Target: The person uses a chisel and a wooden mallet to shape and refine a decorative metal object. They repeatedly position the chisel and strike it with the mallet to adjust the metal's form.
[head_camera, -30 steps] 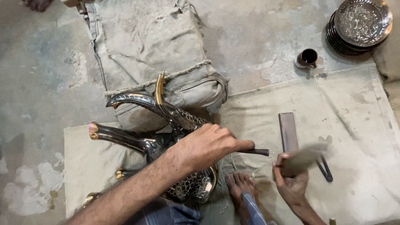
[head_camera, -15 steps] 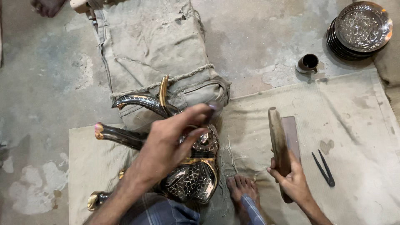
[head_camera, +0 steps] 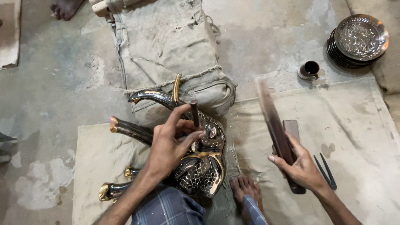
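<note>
One metal elephant (head_camera: 200, 162) lies on a cloth (head_camera: 358, 137) at the person's lap, touching one tied sack (head_camera: 166, 46); the left hand (head_camera: 171, 146) rests on it, fingers pinching one short dark punch (head_camera: 194, 113) upright against its head. The right hand (head_camera: 302, 168) is clenched round one long dark bar (head_camera: 275, 125), raised and blurred above one flat block (head_camera: 291, 127), with one pair of tweezers (head_camera: 325, 171) just beside. One small cup (head_camera: 310, 68) and one stack of engraved plates (head_camera: 358, 39) sit well apart; the plate count cannot be told.
</note>
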